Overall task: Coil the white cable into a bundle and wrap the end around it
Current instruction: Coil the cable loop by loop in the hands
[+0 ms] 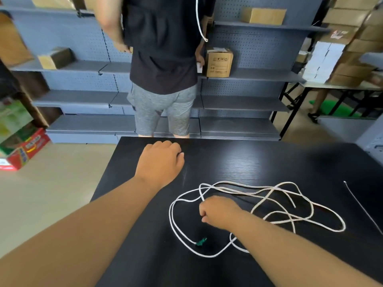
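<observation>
Head view is showing a black wood-grain table in a stockroom. Grey pegboard shelving is running behind it, with a cardboard box sitting on one shelf. A second person in a black shirt is standing at the table's far edge, head cut off. The white cable is lying in loose loops on the tabletop, with a green tie near the front. The right hand is gripping a strand with curled fingers, the pinch itself hidden. The left hand is resting knuckles-up, fingers tucked under, nothing showing in it.
</observation>
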A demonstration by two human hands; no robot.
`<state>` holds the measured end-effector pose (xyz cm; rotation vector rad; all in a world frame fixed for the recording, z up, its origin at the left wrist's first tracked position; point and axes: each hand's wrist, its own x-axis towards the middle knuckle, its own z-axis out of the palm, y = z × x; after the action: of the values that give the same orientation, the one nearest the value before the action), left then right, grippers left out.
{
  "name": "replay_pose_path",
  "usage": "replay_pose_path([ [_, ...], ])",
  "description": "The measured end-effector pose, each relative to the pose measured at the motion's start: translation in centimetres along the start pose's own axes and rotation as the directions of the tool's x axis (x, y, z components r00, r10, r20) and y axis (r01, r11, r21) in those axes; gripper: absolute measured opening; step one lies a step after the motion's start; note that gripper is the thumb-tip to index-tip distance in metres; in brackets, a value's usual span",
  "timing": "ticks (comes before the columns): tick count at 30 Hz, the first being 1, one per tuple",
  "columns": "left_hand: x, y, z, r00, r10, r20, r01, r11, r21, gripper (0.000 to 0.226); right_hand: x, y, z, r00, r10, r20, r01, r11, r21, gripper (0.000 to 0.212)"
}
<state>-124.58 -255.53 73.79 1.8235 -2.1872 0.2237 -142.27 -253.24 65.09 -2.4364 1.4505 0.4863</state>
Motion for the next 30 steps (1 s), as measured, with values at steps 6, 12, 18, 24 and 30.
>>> replay_pose_path([
  [6, -0.9, -1.4, 0.7, 0.999, -0.033, 0.017, 0.033, 0.999, -0.007, 0.031, 0.7, -2.5, 2.5, 0.989, -0.078, 0.126, 0.081, 0.997, -0.014, 0.019],
  [12, -1.2, -2.1, 1.4, 0.997, -0.064, 0.031, 0.064, 0.998, -0.009, 0.032, 1.4, -3.1, 3.8, 0.987, -0.088, 0.132, 0.093, 0.995, -0.03, 0.019],
  [18, -0.9, -2.4, 1.7, 0.997, -0.062, 0.04, 0.062, 0.998, -0.005, 0.032, 1.9, -3.4, 5.3, 0.987, -0.076, 0.142, 0.079, 0.997, -0.014, 0.029],
  [24, -0.4, -2.4, 2.1, 0.998, -0.047, 0.039, 0.047, 0.999, -0.008, 0.032, 2.3, -3.0, 4.7, 0.994, -0.063, 0.09, 0.064, 0.998, -0.017, 0.023],
  [30, 0.6, -2.2, 1.9, 1.0, -0.031, 0.005, 0.031, 0.999, -0.026, 0.031, 2.7, -1.3, -1.7, 0.992, -0.092, -0.084, 0.089, 0.995, -0.046, 0.024],
])
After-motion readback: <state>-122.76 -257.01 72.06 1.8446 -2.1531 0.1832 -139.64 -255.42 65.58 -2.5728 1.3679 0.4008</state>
